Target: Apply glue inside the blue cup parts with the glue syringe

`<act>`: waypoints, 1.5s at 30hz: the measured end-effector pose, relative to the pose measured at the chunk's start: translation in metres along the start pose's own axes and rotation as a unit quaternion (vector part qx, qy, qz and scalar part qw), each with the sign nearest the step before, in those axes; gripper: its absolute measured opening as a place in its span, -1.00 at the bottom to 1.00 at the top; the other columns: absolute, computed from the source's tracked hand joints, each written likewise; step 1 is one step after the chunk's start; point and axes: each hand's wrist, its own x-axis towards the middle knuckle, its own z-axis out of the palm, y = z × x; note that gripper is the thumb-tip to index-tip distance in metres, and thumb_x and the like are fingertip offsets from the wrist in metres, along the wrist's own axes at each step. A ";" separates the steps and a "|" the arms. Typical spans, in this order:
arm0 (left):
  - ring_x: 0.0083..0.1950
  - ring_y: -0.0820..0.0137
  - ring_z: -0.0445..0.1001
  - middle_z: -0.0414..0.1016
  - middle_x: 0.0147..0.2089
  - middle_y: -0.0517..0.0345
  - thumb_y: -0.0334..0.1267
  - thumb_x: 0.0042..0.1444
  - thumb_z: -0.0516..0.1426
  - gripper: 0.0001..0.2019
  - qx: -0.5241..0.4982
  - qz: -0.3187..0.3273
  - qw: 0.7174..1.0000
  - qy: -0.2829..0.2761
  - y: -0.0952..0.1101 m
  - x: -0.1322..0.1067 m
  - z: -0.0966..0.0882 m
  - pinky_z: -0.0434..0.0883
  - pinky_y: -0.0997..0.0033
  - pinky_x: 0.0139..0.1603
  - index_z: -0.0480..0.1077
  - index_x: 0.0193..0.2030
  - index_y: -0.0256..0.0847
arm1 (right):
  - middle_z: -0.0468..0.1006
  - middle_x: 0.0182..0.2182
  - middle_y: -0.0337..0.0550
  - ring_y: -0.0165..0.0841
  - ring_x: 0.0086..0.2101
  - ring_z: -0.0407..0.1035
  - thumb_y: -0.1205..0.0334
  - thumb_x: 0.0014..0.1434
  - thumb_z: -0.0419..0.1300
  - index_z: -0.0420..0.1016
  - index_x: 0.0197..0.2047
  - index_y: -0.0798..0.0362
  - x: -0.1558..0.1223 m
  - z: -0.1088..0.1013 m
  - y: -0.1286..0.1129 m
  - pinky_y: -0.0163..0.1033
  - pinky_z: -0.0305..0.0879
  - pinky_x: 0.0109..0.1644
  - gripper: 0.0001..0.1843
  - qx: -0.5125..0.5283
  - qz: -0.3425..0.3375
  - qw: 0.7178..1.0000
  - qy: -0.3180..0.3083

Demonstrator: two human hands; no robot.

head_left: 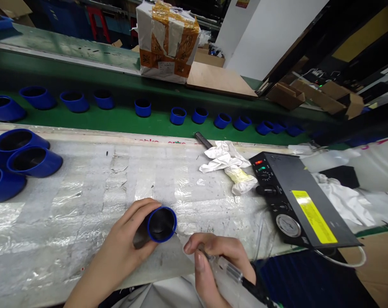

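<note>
My left hand [121, 246] is wrapped round a short blue tube [161, 224] with a dark inside, held on its side near the front of the bench with its mouth toward me. My right hand [213, 263] pinches a slim pen-like tool [227, 270] with a clear barrel and a dark hose at its back end. Its fine needle tip touches the tube's right rim.
The bench is covered in taped clear plastic [84, 192]. Several blue tubes [23, 156] lie at the left and more stand in a row on the green belt [116, 119]. A black control box [296, 201], white gloves [227, 164] and a taped parcel [168, 40] sit to the right and behind.
</note>
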 end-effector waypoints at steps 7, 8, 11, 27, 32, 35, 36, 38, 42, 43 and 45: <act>0.35 0.20 0.61 0.56 0.33 0.12 -0.51 0.25 0.16 -0.44 -0.022 -0.008 1.000 0.014 0.004 0.001 0.002 0.59 0.23 0.36 0.42 0.34 0.04 | 0.65 -0.42 -0.31 -0.38 -0.44 0.62 0.44 0.31 0.30 0.45 -0.17 -0.09 -0.012 0.005 0.008 -0.28 0.53 -0.24 -0.80 0.007 -0.010 1.000 -0.008; 0.35 0.20 0.61 0.57 0.32 0.11 -0.51 0.25 0.16 -0.45 -0.022 -0.007 1.000 0.009 0.005 0.002 0.001 0.59 0.23 0.36 0.42 0.33 0.02 | 0.65 -0.42 -0.33 -0.39 -0.45 0.61 0.44 0.30 0.29 0.45 -0.18 -0.09 -0.012 0.007 0.008 -0.28 0.51 -0.25 -0.80 0.007 -0.009 1.000 -0.006; 0.35 0.20 0.61 0.56 0.32 0.07 -0.52 0.25 0.14 -0.46 -0.021 -0.010 1.000 -0.002 0.008 0.005 -0.002 0.59 0.23 0.37 0.42 0.33 -0.01 | 0.66 -0.43 -0.35 -0.40 -0.47 0.59 0.45 0.28 0.29 0.43 -0.18 -0.10 -0.013 0.011 0.006 -0.29 0.49 -0.28 -0.78 0.012 -0.012 1.000 -0.011; 0.37 0.10 0.60 0.58 0.35 0.02 -0.70 0.00 0.13 -0.24 -0.053 -0.015 0.998 -0.007 0.011 0.005 -0.001 0.60 0.11 0.40 0.43 0.33 -0.03 | 0.72 -0.38 -0.29 -0.35 -0.44 0.61 0.51 0.26 0.30 0.47 -0.14 -0.10 -0.009 0.022 0.001 -0.25 0.48 -0.28 -0.72 0.032 -0.002 0.998 -0.058; 0.35 0.12 0.61 0.58 0.33 0.00 -0.67 0.11 0.17 -0.32 -0.055 -0.018 0.998 -0.006 0.012 0.005 -0.001 0.60 0.13 0.39 0.44 0.33 -0.04 | 0.72 -0.37 -0.32 -0.35 -0.44 0.62 0.49 0.27 0.30 0.44 -0.13 -0.11 -0.005 0.025 0.002 -0.23 0.47 -0.26 -0.73 0.023 -0.003 0.998 -0.065; 0.35 0.11 0.61 0.58 0.33 -0.03 -0.63 0.17 0.19 -0.37 -0.058 -0.021 0.998 -0.012 0.013 0.005 -0.002 0.60 0.11 0.39 0.45 0.33 -0.05 | 0.72 -0.38 -0.33 -0.34 -0.44 0.61 0.46 0.29 0.29 0.43 -0.14 -0.13 -0.003 0.028 0.002 -0.22 0.45 -0.27 -0.75 0.018 -0.002 0.998 -0.060; 0.36 0.11 0.61 0.58 0.34 -0.03 -0.62 0.19 0.20 -0.39 -0.060 -0.024 0.998 -0.013 0.013 0.005 -0.002 0.61 0.11 0.39 0.45 0.33 -0.04 | 0.71 -0.38 -0.33 -0.34 -0.44 0.61 0.45 0.29 0.28 0.43 -0.14 -0.13 -0.003 0.029 0.002 -0.22 0.44 -0.27 -0.75 0.021 0.000 0.998 -0.059; 0.37 0.09 0.60 0.57 0.35 -0.02 -0.59 0.21 0.22 -0.40 -0.063 -0.033 0.997 -0.016 0.013 0.004 -0.002 0.61 0.11 0.38 0.45 0.34 -0.02 | 0.71 -0.38 -0.31 -0.33 -0.43 0.61 0.46 0.28 0.28 0.43 -0.13 -0.12 -0.001 0.030 0.001 -0.21 0.44 -0.27 -0.75 0.024 0.001 0.998 -0.058; 0.38 0.11 0.59 0.57 0.36 0.00 -0.60 0.21 0.23 -0.38 -0.066 -0.038 0.997 -0.021 0.012 0.002 0.000 0.61 0.14 0.39 0.44 0.35 0.01 | 0.69 -0.38 -0.31 -0.33 -0.43 0.62 0.46 0.28 0.29 0.44 -0.12 -0.12 0.004 0.031 0.000 -0.20 0.50 -0.23 -0.75 0.026 0.004 0.998 -0.057; 0.38 0.12 0.60 0.57 0.35 0.00 -0.60 0.20 0.23 -0.37 -0.067 -0.035 0.997 -0.019 0.012 0.002 0.000 0.61 0.15 0.38 0.44 0.35 0.01 | 0.69 -0.37 -0.31 -0.33 -0.43 0.62 0.45 0.29 0.29 0.45 -0.11 -0.13 0.005 0.031 0.000 -0.20 0.52 -0.23 -0.75 0.028 0.005 0.998 -0.060; 0.37 0.13 0.60 0.57 0.35 0.02 -0.60 0.21 0.23 -0.37 -0.069 -0.030 0.997 -0.016 0.011 0.002 0.000 0.61 0.17 0.38 0.44 0.36 0.02 | 0.68 -0.36 -0.30 -0.33 -0.41 0.63 0.43 0.32 0.29 0.45 -0.10 -0.13 0.007 0.030 0.000 -0.20 0.55 -0.23 -0.77 0.032 0.007 0.997 -0.072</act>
